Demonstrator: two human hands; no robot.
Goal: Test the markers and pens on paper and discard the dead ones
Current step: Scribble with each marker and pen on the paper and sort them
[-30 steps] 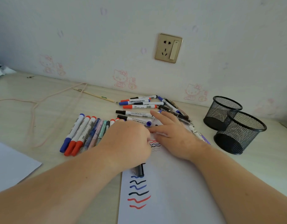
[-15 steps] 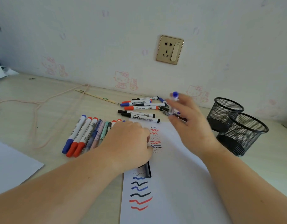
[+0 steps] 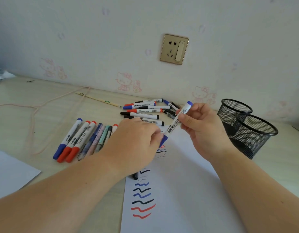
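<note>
As the test went on at the desk, these were the particulars:

Right hand: the right hand [image 3: 202, 130] held a blue whiteboard marker [image 3: 176, 122] by its white barrel, thumb and fingers curled round it, tilted with its blue end cap up.
Left hand: the left hand [image 3: 137, 142] pinched the marker's blue cap [image 3: 163, 140] at the lower end, over the top of the paper.
Writing: the barrel read "WHITEBOARD" beside Chinese characters; the smaller print was too fine to read.
Paper: a white sheet [image 3: 187, 190] lay under both hands, marked with wavy test strokes [image 3: 142, 199] in black, blue and red.
Untested pile: a loose heap of markers [image 3: 145, 111] lay beyond the sheet near the wall, two black-capped ones also showing "WHITEBOARD".
Sorted row: a neat row of markers and pens [image 3: 83, 138] lay side by side left of the left hand, blue and red caps nearest the camera.
Holders: two black mesh cups [image 3: 249, 130] stood touching at the right.
Wall: a gold socket plate [image 3: 174, 49] sat above faint pink cat figures.
Elsewhere: a pale cord [image 3: 36, 108] and a thin stick [image 3: 98, 99] lay at the back left, and a black pen [image 3: 135, 175] poked out under the left wrist.
</note>
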